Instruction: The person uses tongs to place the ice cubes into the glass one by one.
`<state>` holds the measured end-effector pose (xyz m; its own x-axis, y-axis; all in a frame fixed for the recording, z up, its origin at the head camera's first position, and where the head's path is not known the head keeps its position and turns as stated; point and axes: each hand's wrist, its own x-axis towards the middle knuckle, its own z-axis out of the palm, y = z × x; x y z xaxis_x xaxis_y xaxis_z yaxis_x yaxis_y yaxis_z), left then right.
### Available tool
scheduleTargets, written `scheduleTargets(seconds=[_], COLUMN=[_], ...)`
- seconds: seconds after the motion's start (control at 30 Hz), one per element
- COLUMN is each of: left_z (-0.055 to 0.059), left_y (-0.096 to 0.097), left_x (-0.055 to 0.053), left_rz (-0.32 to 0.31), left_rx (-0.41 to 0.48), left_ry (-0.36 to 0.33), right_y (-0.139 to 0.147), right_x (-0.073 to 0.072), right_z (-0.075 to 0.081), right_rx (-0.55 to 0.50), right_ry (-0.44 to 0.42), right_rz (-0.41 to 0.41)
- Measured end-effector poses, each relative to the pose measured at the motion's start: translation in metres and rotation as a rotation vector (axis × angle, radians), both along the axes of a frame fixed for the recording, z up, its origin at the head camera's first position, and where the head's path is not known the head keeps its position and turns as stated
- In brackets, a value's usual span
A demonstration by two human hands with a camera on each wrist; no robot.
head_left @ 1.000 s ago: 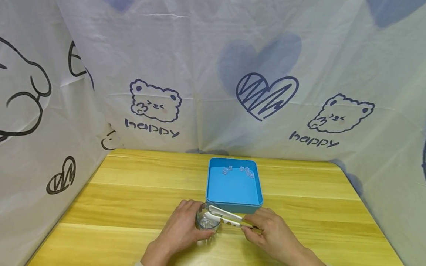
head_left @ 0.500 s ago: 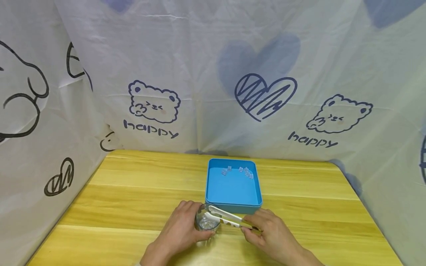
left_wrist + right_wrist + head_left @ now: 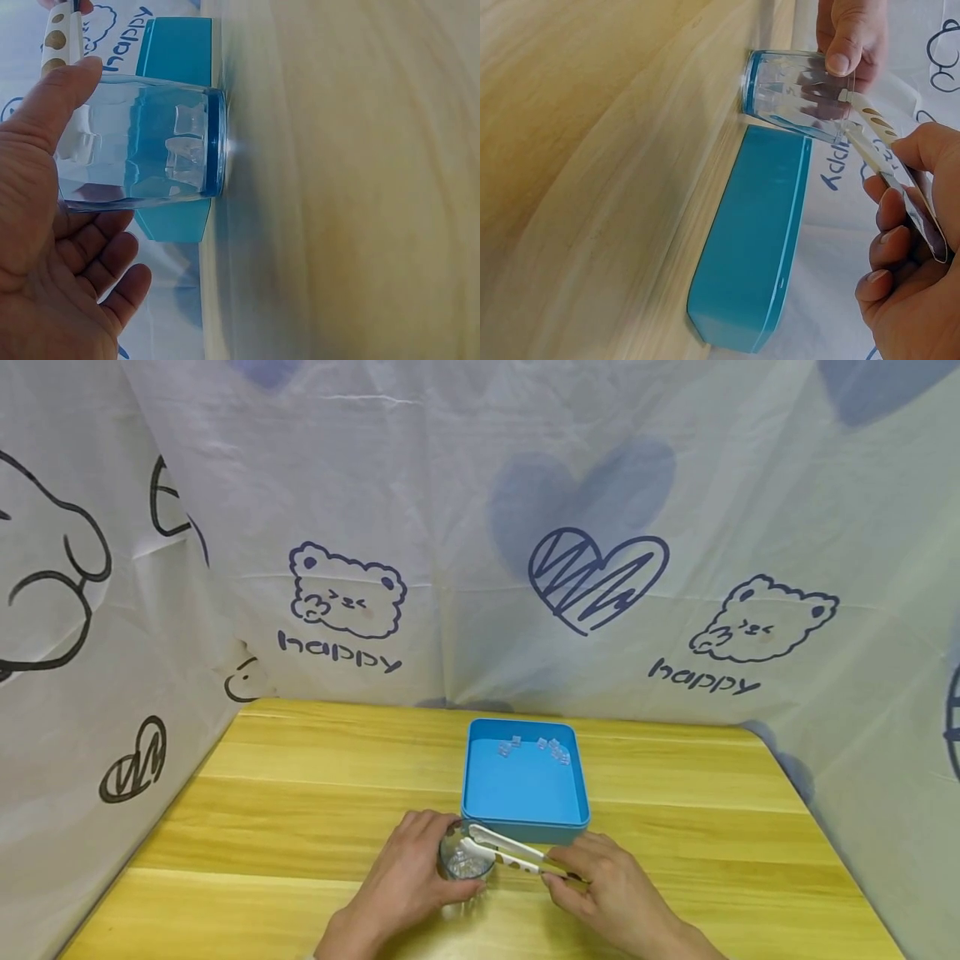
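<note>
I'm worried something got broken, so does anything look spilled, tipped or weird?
Nothing stands out. The clear tumbler stands upright with clear cubes inside, the tongs have their tips at its mouth, and other cubes lie inside the blue tray. I can't see any crack or spill.

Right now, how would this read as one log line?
left hand: grips glass | right hand: holds white tongs, tips at glass mouth | clear cubes: in glass and blue tray
</note>
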<state>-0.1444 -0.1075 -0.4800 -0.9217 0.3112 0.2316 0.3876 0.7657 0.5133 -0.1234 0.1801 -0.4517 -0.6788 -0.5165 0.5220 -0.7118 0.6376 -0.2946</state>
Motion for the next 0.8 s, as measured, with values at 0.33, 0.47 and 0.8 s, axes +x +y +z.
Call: scheduleTargets(seconds=[0.33,0.47,0.8], left_z=[-0.001,-0.002,-0.002], left_y=[0.001,0.0,0.0], left_x=[0.001,0.0,0.0], left_rz=[0.0,-0.005,-0.004], left_rx=[0.001,0.003,0.009], left_ry=[0.0,0.003,0.006], right_y=[0.001,0.005,0.019], right_x=[-0.009,-0.021,-0.065], right_z=[0.006,0.01,0.019], right_rx=[-0.055,-0.039,0.036], right_ry=[0.023,0.006,-0.103], right_rz=[-0.087,-0.139,-0.282])
